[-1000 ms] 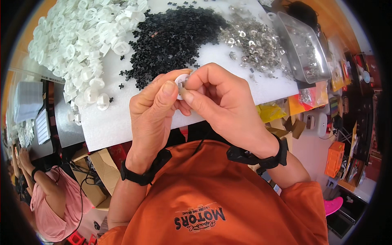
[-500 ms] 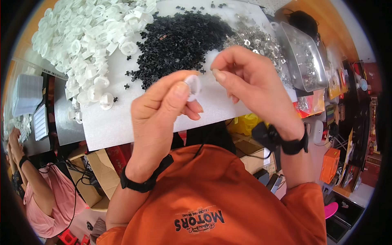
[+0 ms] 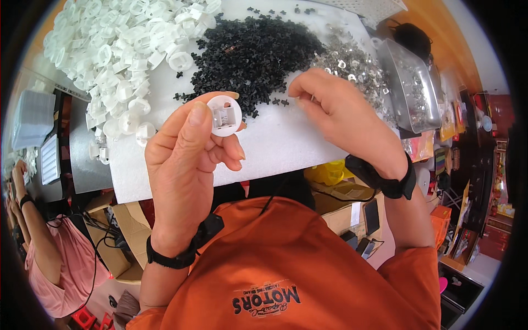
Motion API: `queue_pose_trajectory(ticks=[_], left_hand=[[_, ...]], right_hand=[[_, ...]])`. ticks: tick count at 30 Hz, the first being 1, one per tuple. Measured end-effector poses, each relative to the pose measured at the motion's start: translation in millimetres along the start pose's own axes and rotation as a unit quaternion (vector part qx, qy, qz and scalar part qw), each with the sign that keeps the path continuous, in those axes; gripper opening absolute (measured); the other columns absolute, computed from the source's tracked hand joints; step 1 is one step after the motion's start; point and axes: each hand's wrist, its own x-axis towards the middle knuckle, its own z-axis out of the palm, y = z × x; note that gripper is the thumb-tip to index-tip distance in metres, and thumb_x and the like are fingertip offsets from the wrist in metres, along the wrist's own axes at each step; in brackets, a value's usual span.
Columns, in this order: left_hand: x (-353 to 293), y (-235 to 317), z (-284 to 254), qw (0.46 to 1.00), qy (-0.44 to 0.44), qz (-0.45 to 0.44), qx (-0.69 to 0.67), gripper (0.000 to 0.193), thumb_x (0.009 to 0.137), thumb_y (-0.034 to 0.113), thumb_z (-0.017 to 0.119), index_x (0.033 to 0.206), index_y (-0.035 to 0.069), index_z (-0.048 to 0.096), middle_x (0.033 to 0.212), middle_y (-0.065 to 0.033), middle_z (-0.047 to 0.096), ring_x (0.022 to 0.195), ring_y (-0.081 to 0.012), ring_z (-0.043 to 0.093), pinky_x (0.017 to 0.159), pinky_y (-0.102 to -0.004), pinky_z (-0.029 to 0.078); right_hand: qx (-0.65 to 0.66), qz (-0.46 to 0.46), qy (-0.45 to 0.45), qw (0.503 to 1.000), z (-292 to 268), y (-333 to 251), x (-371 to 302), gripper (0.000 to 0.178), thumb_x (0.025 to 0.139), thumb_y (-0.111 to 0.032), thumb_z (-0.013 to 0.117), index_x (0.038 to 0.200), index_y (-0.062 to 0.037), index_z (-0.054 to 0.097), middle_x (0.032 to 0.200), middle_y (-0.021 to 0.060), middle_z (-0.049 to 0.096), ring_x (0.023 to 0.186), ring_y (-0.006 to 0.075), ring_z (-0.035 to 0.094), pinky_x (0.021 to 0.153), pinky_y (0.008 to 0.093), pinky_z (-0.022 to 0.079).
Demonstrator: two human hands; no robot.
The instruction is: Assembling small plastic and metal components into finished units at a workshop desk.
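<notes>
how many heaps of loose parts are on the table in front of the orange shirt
3: white plastic pieces at left, black crosses in the middle, silvery bits at right.

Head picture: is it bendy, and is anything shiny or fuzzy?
Head view: straight edges bow near the black rim and metal bits glint; head view again: the white round part shows clearly, but a co-worker's hand looks softer.

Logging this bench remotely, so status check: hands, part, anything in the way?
Left hand holding white round plastic part; right hand curled, apart from it, contents unclear; black cross-shaped pieces heaped beyond, not blocking the part.
</notes>
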Motion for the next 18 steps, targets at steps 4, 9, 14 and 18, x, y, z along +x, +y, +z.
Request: queue_pose_trajectory(ticks=[4, 9, 14, 18], left_hand=[[-0.4, -1.5, 4.1, 0.999, 0.021, -0.010, 0.036, 0.039, 0.099, 0.025, 0.041, 0.113, -0.009, 0.054, 0.084, -0.0137, 0.063, 0.059, -0.0093, 0.054, 0.051, -0.0200, 0.044], [1.4, -5.1, 5.3, 1.000, -0.003, -0.024, -0.010, 0.036, 0.097, 0.025, 0.047, 0.108, -0.007, 0.060, 0.083, -0.0119, 0.064, 0.059, -0.0111, 0.057, 0.050, -0.0221, 0.046], [3.4, -9.0, 5.2, 0.997, -0.040, -0.054, -0.029, 0.039, 0.098, 0.027, 0.043, 0.111, -0.007, 0.057, 0.080, -0.0091, 0.061, 0.057, -0.0106, 0.055, 0.048, -0.0225, 0.042], [3.6, -6.1, 8.3, 0.993, -0.032, -0.102, -0.047, 0.041, 0.099, 0.029, 0.039, 0.114, -0.007, 0.055, 0.078, -0.0070, 0.058, 0.054, -0.0098, 0.052, 0.046, -0.0223, 0.040]], right_hand=[[0.008, -0.020, 0.008, 1.000, 4.1, -4.0, 0.2, 0.013, 0.081, -0.001, 0.051, 0.094, -0.0016, 0.055, 0.083, 0.0142, 0.052, 0.077, 0.0313, 0.055, 0.068, 0.0371, 0.044], [-0.019, -0.016, -0.011, 1.000, 6.0, -3.4, 7.5, 0.010, 0.082, -0.003, 0.053, 0.092, -0.0023, 0.055, 0.083, 0.0143, 0.053, 0.078, 0.0333, 0.055, 0.067, 0.0383, 0.044], [-0.060, -0.023, 0.001, 0.998, 13.9, -6.9, 10.6, 0.006, 0.082, -0.004, 0.054, 0.088, -0.0015, 0.054, 0.083, 0.0136, 0.054, 0.074, 0.0348, 0.055, 0.064, 0.0406, 0.044], [-0.087, -0.023, -0.006, 0.996, 15.4, -4.9, 10.2, 0.004, 0.082, -0.004, 0.054, 0.085, -0.0013, 0.055, 0.083, 0.0147, 0.054, 0.074, 0.0365, 0.055, 0.063, 0.0409, 0.044]])
